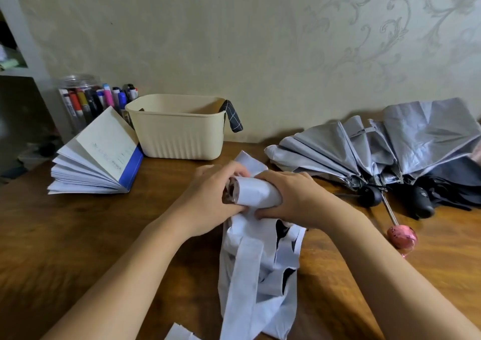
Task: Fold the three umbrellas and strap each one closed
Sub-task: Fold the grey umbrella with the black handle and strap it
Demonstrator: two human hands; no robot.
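A pale lavender umbrella (253,269) lies on the wooden table (91,235), its loose canopy flaps spreading toward me. Its upper end (256,192) is rolled into a tight tube. My left hand (208,196) grips the left end of that roll, where a dark brown part shows. My right hand (299,196) wraps around the roll's right side. A silver-grey umbrella (364,152) lies half collapsed at the right, with a metal shaft and a pink handle (402,237). Beside it sits a dark umbrella (447,183) with black handles.
A cream plastic basket (179,129) with a dark checked strap stands at the back by the wall. An open book (99,157) lies to its left, and a clear jar of markers (83,100) stands behind that. A shelf unit is at the far left.
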